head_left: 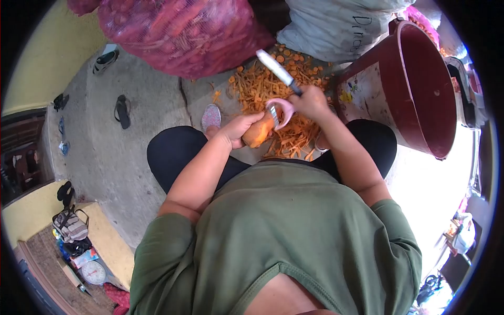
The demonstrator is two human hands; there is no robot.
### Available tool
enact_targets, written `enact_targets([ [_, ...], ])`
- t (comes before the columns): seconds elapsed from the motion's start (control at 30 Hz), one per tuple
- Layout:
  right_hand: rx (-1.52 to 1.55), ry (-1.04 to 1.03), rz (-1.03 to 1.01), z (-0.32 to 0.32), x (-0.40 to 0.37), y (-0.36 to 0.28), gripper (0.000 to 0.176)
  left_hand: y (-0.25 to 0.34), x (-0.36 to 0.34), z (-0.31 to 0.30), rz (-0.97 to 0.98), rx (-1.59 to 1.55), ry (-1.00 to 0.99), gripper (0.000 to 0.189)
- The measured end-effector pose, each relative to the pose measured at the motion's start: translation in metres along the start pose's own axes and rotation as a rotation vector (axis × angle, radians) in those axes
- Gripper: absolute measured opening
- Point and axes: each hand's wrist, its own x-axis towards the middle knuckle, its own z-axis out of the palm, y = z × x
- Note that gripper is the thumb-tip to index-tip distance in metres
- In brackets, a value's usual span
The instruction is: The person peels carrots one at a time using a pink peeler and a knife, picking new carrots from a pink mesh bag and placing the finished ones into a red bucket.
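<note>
My left hand (237,129) is wrapped round a thick orange carrot (257,134), held low between my knees. In my right hand (313,103) is a pink peeler (286,112), its metal blade against the carrot's far end. A knife (275,67) with a pale, broad blade and a dark handle also sticks out of the same hand, pointing up and left. Beneath both hands, orange peelings (293,137) and round cut pieces lie heaped on the concrete floor.
A tall dark red bucket (420,89) leans at the right. Ahead stand a red mesh sack (184,37) full of roots and a whitish sack (336,29). Loose sandals (122,112) lie on the floor at left, and a dial scale (94,272) sits lower left.
</note>
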Motion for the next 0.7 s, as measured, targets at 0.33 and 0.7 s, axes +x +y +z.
enact_targets([
  [0.33,-0.31,0.172,0.117,-0.005,0.037,0.056,0.03,-0.006,-0.004,-0.001,-0.094,-0.017,0.057,0.037],
  [0.7,-0.193,0.091,-0.337,0.03,-0.008,-0.005,0.024,-0.006,0.008,-0.003,-0.138,-0.046,0.151,0.038],
])
